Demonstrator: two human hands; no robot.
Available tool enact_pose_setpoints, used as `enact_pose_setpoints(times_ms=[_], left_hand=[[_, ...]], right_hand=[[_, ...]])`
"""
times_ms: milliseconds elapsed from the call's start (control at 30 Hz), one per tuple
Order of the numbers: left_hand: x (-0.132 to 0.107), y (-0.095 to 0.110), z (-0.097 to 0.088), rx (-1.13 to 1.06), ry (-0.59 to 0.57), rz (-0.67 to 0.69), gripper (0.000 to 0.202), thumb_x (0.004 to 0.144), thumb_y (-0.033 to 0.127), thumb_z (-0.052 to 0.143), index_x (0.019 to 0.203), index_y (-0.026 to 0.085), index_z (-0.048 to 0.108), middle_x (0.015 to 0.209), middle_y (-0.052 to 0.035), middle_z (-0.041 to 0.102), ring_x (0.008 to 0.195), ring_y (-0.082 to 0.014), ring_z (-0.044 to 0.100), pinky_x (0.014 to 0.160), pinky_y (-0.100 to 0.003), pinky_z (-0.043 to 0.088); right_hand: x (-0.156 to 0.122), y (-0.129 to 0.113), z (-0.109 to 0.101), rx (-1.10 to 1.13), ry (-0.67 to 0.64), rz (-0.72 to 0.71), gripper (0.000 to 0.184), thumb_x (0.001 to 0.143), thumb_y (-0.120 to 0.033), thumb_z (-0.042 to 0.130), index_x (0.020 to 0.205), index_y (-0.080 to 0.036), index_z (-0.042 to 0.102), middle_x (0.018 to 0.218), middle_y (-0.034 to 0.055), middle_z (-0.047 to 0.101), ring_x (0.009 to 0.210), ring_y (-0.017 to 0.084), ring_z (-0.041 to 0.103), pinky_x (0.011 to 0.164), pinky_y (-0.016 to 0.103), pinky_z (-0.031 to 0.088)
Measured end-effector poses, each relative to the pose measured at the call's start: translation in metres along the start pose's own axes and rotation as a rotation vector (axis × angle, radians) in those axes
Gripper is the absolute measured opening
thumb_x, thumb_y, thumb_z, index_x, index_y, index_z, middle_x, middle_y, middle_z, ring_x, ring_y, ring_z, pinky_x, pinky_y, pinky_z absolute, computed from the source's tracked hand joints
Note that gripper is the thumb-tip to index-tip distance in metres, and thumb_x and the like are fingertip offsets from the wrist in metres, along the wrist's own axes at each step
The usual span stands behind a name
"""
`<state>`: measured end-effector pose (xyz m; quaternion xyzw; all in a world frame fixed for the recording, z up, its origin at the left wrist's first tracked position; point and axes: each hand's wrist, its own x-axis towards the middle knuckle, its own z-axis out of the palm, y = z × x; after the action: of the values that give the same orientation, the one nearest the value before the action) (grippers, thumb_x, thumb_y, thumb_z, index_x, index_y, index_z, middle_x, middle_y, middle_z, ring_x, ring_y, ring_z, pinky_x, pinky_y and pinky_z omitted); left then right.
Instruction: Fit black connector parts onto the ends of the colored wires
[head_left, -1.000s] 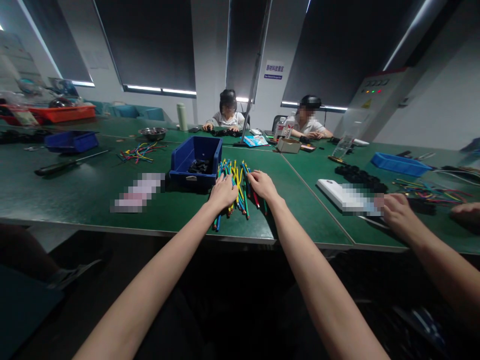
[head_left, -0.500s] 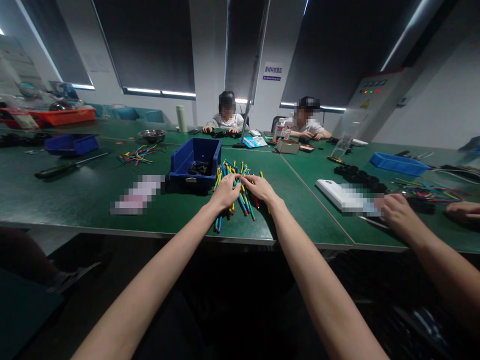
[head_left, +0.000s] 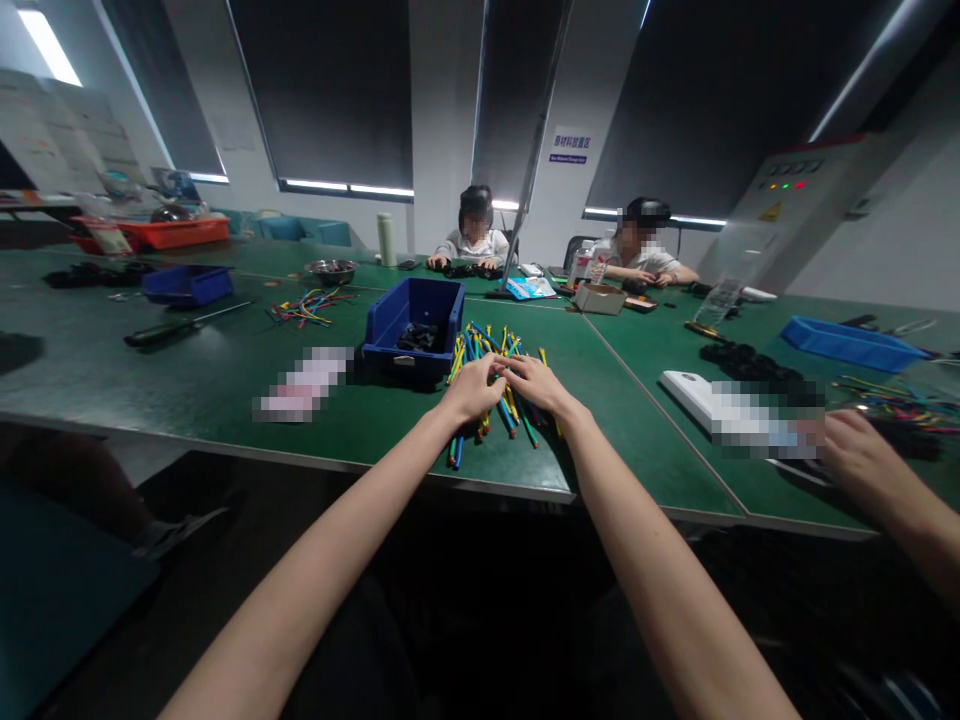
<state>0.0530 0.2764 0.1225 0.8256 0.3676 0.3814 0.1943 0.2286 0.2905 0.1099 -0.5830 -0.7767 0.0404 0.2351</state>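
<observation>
My left hand (head_left: 477,388) and my right hand (head_left: 538,382) rest over a loose pile of short cut wires (head_left: 459,448), yellow, blue and green, on the green table. Fingertips of both hands meet above the middle of the pile. The fingers are stretched out, with the left thumb apart from them. Whether any wire sits under the fingertips is hidden. Just left of the pile stands a dark blue bin (head_left: 382,335) with small black parts (head_left: 418,337) inside.
A screwdriver (head_left: 161,332), more thin wires (head_left: 311,308) and a metal bowl (head_left: 331,271) lie to the left. On the right are a white power bank-like box (head_left: 686,392), a blue tray (head_left: 851,343) and a co-worker's hand (head_left: 862,455). Two people sit across the table.
The view has swung slightly left, so everything sits further right in the picture. My hands stay over the wires with fingertips together. The co-worker's second hand at the right edge has left view.
</observation>
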Motion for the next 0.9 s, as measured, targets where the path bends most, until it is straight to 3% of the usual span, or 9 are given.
enact_pose_setpoints(times_ms=[133, 233, 333, 433, 567, 700, 900], left_hand=[[0.005, 0.003, 0.0, -0.144, 0.015, 0.0, 0.03, 0.082, 0.017, 0.05, 0.111, 0.018, 0.058, 0.114, -0.0065, 0.066, 0.1, -0.0178, 0.064, 0.092, -0.032, 0.052], [0.009, 0.001, 0.001, -0.202, 0.036, -0.002, 0.032, 0.082, 0.013, 0.044, 0.111, 0.016, 0.058, 0.12, -0.0079, 0.064, 0.1, -0.0161, 0.064, 0.093, -0.031, 0.052], [0.01, -0.004, 0.003, -0.05, 0.077, 0.015, 0.035, 0.08, 0.007, 0.042, 0.11, 0.014, 0.06, 0.125, -0.011, 0.06, 0.119, -0.0185, 0.056, 0.107, -0.035, 0.041], [0.006, -0.007, 0.006, 0.178, 0.056, -0.081, 0.037, 0.083, 0.014, 0.045, 0.117, 0.01, 0.058, 0.143, -0.0173, 0.045, 0.138, -0.026, 0.034, 0.117, -0.043, 0.026], [0.0, -0.003, 0.01, 0.321, 0.028, -0.272, 0.047, 0.086, 0.026, 0.043, 0.129, 0.007, 0.048, 0.151, -0.0233, 0.029, 0.144, -0.0325, 0.019, 0.112, -0.052, 0.029], [-0.001, -0.004, 0.009, 0.362, -0.001, -0.282, 0.051, 0.083, 0.023, 0.045, 0.133, 0.013, 0.047, 0.149, -0.0195, 0.036, 0.142, -0.0317, 0.026, 0.109, -0.053, 0.032], [0.002, -0.008, -0.001, 0.374, -0.217, -0.085, 0.048, 0.082, 0.026, 0.046, 0.129, 0.025, 0.055, 0.151, -0.0068, 0.036, 0.142, -0.0273, 0.026, 0.114, -0.054, 0.022]], right_hand=[[0.003, 0.0, 0.0, 0.065, -0.001, -0.011, 0.041, 0.094, -0.045, 0.039, 0.121, -0.026, 0.065, 0.131, 0.0047, 0.059, 0.129, 0.024, 0.045, 0.11, 0.041, 0.031], [0.003, -0.003, -0.003, 0.156, 0.029, -0.011, 0.041, 0.093, -0.045, 0.039, 0.114, -0.023, 0.068, 0.121, 0.0052, 0.064, 0.121, 0.022, 0.052, 0.104, 0.037, 0.037], [0.003, -0.007, -0.006, 0.223, 0.063, 0.011, 0.038, 0.09, -0.043, 0.043, 0.104, -0.019, 0.07, 0.106, 0.0056, 0.069, 0.102, 0.021, 0.061, 0.093, 0.034, 0.045], [0.003, -0.007, -0.007, 0.208, 0.096, 0.088, 0.029, 0.082, -0.034, 0.052, 0.098, -0.017, 0.069, 0.098, 0.005, 0.07, 0.092, 0.02, 0.063, 0.088, 0.032, 0.047], [0.004, 0.002, -0.002, 0.204, 0.084, 0.145, 0.04, 0.078, -0.025, 0.051, 0.115, -0.015, 0.063, 0.109, 0.0085, 0.068, 0.098, 0.021, 0.063, 0.09, 0.034, 0.047], [0.008, 0.012, 0.005, 0.247, 0.13, 0.18, 0.057, 0.08, -0.016, 0.043, 0.137, -0.016, 0.047, 0.132, 0.0101, 0.057, 0.121, 0.02, 0.053, 0.103, 0.037, 0.041], [0.011, 0.011, 0.009, 0.125, 0.047, 0.23, 0.053, 0.083, -0.016, 0.039, 0.135, -0.015, 0.05, 0.149, 0.0108, 0.037, 0.144, 0.026, 0.018, 0.115, 0.055, 0.015]])
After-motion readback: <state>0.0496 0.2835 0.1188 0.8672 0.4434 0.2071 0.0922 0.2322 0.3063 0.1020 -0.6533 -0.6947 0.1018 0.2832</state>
